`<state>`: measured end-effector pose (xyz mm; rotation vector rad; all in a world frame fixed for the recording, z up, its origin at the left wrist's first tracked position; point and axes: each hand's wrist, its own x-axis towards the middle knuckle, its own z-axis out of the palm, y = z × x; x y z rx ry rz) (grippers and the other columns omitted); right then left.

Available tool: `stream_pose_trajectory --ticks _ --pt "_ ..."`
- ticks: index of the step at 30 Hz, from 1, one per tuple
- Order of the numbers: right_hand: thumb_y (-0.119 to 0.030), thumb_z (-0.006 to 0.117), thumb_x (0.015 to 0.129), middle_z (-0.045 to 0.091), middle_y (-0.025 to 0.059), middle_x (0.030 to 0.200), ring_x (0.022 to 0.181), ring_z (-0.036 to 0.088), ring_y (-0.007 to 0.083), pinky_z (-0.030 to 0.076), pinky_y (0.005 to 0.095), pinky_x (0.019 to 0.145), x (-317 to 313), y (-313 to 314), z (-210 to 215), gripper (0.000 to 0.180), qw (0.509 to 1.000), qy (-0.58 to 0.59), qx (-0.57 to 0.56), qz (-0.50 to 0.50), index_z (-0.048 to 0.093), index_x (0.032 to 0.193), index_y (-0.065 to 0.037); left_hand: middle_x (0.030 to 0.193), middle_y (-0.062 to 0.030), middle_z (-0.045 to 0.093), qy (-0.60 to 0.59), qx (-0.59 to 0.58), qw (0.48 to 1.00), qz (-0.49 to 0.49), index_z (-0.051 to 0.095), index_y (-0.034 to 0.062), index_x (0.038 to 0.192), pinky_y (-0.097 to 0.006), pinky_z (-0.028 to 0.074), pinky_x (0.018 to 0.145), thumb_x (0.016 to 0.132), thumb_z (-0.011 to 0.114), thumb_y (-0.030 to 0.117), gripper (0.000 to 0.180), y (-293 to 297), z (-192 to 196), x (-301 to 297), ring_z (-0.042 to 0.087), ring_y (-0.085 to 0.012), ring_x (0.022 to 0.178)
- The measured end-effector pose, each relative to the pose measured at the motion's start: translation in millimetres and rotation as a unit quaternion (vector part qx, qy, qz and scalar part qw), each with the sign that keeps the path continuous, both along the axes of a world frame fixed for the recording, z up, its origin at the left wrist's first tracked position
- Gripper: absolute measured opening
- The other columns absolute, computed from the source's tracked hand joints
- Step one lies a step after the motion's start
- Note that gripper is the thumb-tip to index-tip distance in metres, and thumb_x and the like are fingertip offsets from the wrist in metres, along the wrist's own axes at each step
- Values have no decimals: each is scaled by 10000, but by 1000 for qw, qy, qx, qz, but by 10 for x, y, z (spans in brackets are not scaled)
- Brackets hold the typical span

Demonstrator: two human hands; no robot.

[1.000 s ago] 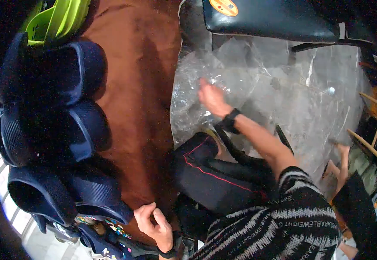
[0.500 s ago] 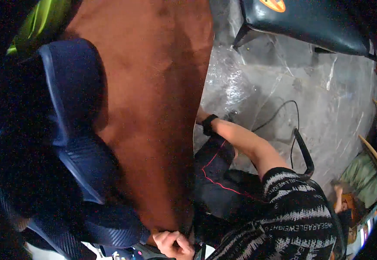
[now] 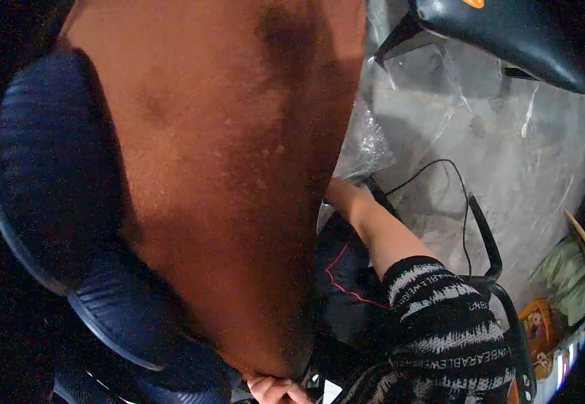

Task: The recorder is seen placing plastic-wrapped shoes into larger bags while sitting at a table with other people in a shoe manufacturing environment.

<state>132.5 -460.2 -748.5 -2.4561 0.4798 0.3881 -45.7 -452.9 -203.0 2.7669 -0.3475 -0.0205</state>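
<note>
A broad brown suede-like sheet (image 3: 225, 168) fills most of the view from the head camera, and everything else lies around it. At its lower edge the person's left hand (image 3: 275, 388) shows only as a few knuckles pressed against the hem; the fingers look curled onto the edge, though whether they truly pinch it cannot be told. Off the sheet's right edge, the right forearm in a black-and-white striped knit sleeve (image 3: 440, 316) reaches in toward the sheet, and the right hand (image 3: 341, 195) disappears behind the sheet's border, touching or just under it; how far it is open is hidden. Beside that hand lies a crumpled clear plastic film (image 3: 366, 145), spread over the pale floor to the sheet's right, with a thin black cable (image 3: 440, 165) looping across it. Just under the forearm sits a black bag with red stitching (image 3: 346, 283). To the sheet's left, stacked dark blue ribbed foam clogs (image 3: 43, 175) crowd the frame. Above the plastic, a black glossy seat (image 3: 501, 34) juts in. Handling the sheet well here would likely mean keeping both edges taut and level, lifting clear of the cable and the plastic so neither snags.
</note>
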Motion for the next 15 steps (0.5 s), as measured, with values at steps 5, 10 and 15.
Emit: stream_pose_trajectory --ticks 5,10,15 --pt "-476 645 800 392 129 1435 1245 435 413 330 682 956 -210 127 -193 728 999 23 44 18 328 1426 -282 825 -72 504 -1 -24 1000 -13 555 72 843 -469 428 858 874 590 186 123 -190 75 -26 486 -244 749" --pt "-465 639 804 418 131 1408 1222 456 406 346 671 941 -165 138 -362 693 995 36 91 18 356 1405 -271 802 -88 534 9 -34 999 -28 563 59 847 -422 419 745 868 591 156 103 -408 -9 164 503 -260 745" --pt "-455 633 808 444 134 1381 1199 477 400 362 660 926 -946 -100 -796 657 988 47 143 29 383 1384 -261 817 -83 516 12 18 1000 -9 555 49 916 -361 388 750 795 564 31 123 -428 -210 235 479 -243 773"
